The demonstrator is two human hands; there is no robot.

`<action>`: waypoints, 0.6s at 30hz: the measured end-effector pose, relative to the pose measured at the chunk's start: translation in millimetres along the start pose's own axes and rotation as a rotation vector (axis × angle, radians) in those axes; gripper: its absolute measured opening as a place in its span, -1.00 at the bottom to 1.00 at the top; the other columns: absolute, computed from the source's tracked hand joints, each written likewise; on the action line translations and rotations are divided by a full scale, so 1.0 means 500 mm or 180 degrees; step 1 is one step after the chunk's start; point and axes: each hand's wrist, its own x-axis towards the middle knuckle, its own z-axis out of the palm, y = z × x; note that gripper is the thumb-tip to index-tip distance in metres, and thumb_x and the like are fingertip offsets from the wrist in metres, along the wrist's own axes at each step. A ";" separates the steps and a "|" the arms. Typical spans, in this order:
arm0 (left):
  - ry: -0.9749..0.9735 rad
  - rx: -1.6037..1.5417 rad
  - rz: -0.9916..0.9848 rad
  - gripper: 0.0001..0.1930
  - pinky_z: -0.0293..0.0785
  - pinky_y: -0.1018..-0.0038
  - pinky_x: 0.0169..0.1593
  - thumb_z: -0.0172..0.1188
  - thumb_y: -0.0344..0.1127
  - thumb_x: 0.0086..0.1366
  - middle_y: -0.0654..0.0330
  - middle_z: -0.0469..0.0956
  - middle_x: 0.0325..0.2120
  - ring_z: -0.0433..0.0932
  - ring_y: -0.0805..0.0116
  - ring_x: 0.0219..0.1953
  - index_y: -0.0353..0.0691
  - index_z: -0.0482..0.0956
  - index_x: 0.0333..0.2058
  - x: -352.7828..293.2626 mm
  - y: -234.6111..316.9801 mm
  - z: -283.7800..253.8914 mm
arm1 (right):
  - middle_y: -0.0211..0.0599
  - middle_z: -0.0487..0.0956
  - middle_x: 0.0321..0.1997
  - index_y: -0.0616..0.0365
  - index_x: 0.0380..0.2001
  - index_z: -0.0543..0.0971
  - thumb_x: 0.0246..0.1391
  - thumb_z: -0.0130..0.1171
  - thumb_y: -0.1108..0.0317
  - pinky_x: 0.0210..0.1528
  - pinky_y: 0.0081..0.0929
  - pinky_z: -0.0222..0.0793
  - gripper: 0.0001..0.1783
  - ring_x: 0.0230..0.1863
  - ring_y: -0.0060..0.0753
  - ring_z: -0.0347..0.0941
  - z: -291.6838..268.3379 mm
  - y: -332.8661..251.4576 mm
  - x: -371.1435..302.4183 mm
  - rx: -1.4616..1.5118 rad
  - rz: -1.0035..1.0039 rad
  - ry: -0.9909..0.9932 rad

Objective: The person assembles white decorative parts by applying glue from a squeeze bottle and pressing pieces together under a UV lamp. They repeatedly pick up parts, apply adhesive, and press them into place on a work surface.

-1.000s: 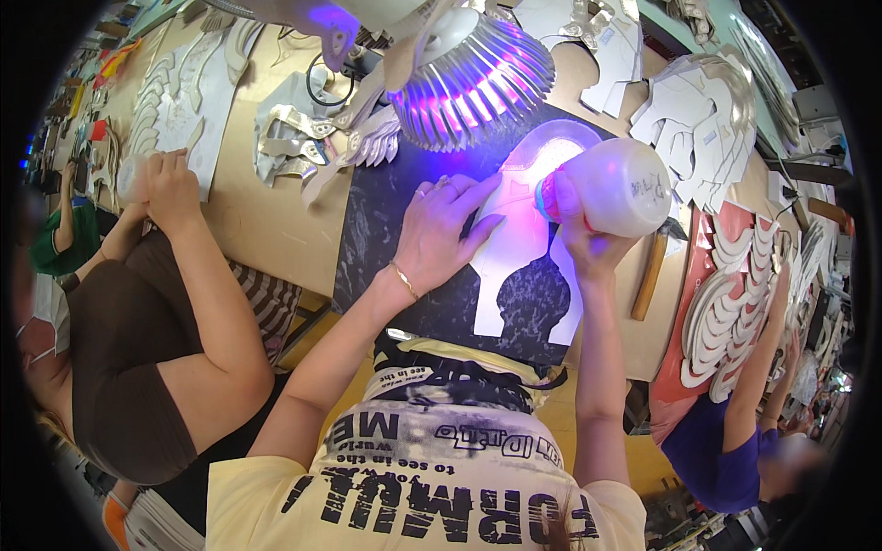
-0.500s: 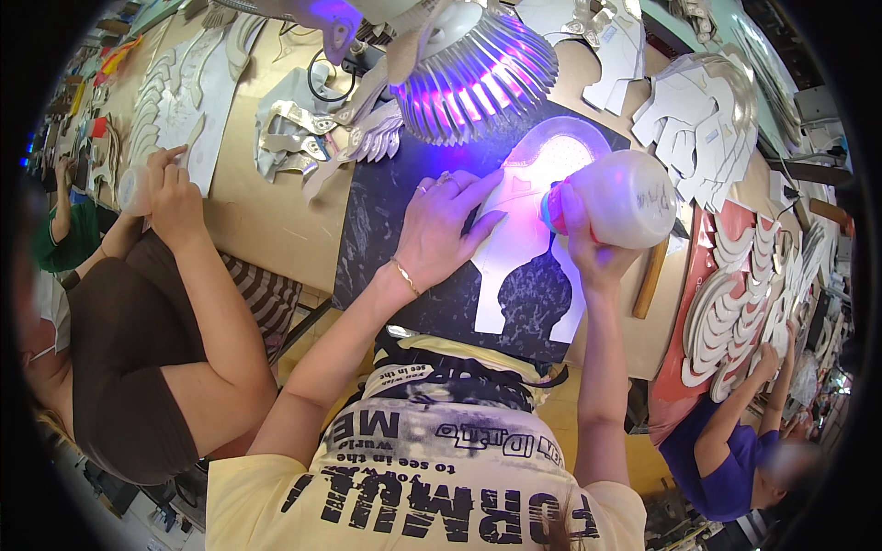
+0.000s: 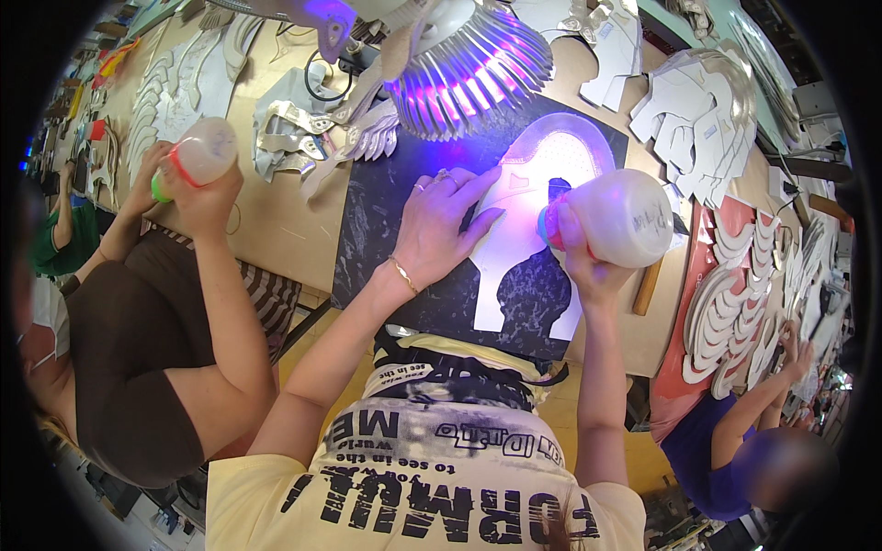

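A flat white cut-out piece (image 3: 503, 262), shaped like a shoe upper with two legs, lies on a black marbled board (image 3: 386, 197) under bright violet-white light. My left hand (image 3: 443, 216) rests on its left edge, fingers apart and holding nothing. In my right hand (image 3: 588, 262) is a translucent squeeze bottle (image 3: 634, 220) of whitish liquid, with a red collar and a bluish nozzle. The bottle is tipped on its side, its nozzle pointing left over the piece. Whether the nozzle touches the piece I cannot tell. A dark gap divides the piece's legs.
A finned metal lamp (image 3: 469, 78) hangs just beyond the board. Stacked white pieces (image 3: 694, 119) lie at the back right, and curved strips (image 3: 721, 321) on a red sheet. A wooden handle (image 3: 649, 289) lies beside the bottle. At left, another person's hand (image 3: 207, 197) holds a similar bottle.
My right hand has shifted the bottle slightly down and left. More of the dark gap shows near the nozzle. My left hand stays put. The person at left has raised and tipped their bottle.
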 end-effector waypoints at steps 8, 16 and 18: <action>-0.0097 0.0047 -0.0032 -0.50 0.30 0.36 -0.20 0.35 -0.20 0.17 0.26 0.53 -0.34 0.48 0.29 -0.33 -0.10 0.55 0.11 -0.002 0.001 -0.002 | -0.29 0.65 -0.28 0.25 -0.16 0.60 -0.02 0.45 0.33 -0.14 -0.44 0.52 -0.62 -0.25 -0.44 0.61 -0.015 -0.027 -0.059 -0.0072 0.0159 -0.0239; -0.0126 -0.0016 0.0023 -0.43 0.34 0.30 -0.09 0.41 -0.14 0.12 0.18 0.56 -0.27 0.53 0.22 -0.22 -0.12 0.55 0.11 -0.004 0.000 -0.006 | -0.24 0.61 -0.17 0.29 -0.07 0.50 -0.11 0.54 0.27 -0.05 -0.42 0.50 -0.42 -0.15 -0.43 0.58 -0.076 0.033 -0.005 0.0265 0.0450 0.1317; -0.0151 -0.0024 0.0017 -0.43 0.36 0.28 -0.04 0.41 -0.13 0.11 0.17 0.56 -0.26 0.53 0.19 -0.20 -0.13 0.55 0.11 -0.002 -0.001 -0.005 | -0.26 0.61 -0.19 0.27 -0.09 0.50 -0.13 0.55 0.29 -0.08 -0.45 0.51 -0.43 -0.19 -0.43 0.59 -0.075 0.041 0.016 0.0037 0.0308 0.1191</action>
